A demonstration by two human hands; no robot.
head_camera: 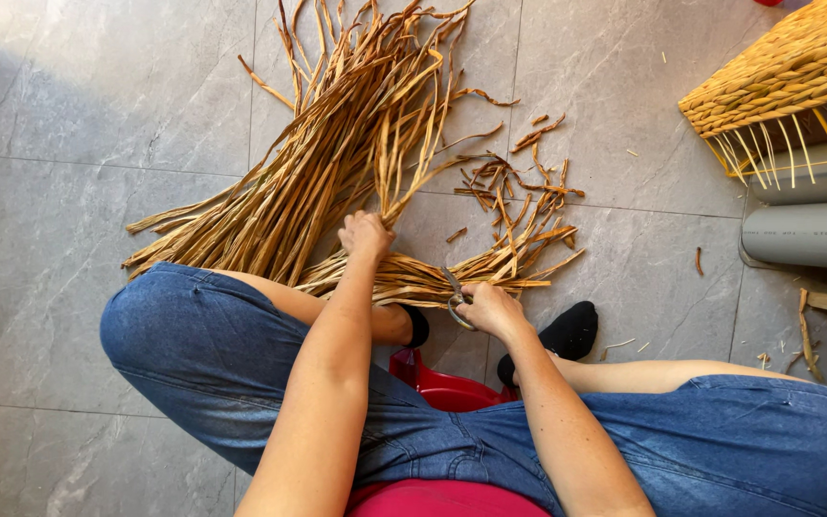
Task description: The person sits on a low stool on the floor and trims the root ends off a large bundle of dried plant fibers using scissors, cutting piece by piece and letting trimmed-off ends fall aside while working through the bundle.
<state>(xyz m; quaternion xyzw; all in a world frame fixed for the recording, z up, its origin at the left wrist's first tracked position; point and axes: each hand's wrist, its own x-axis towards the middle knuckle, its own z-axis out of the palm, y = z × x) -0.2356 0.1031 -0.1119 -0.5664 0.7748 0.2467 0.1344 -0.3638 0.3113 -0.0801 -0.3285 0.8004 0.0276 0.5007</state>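
Both forearms reach down over knees in blue jeans toward a grey tiled floor [69,115]. The left hand [366,235] is closed around a bunch of dried brown reed strips [337,144] that fan out over the tiles. The right hand [490,308] grips metal scissors [456,297], their blades at the strips' cut ends; a half-woven basket [787,67] lies well apart, beside grey pipes [806,235].

On the floor [78,115], a sheaf of strips [337,144] fans out ahead of the person's knees. The left hand [366,235] sits at its near end; the right hand [490,308], with scissors [456,295], lies right of it and nearer. Cut scraps [519,187] lie right of the sheaf. A basket [796,62] stands far right, above two pipes [806,235].
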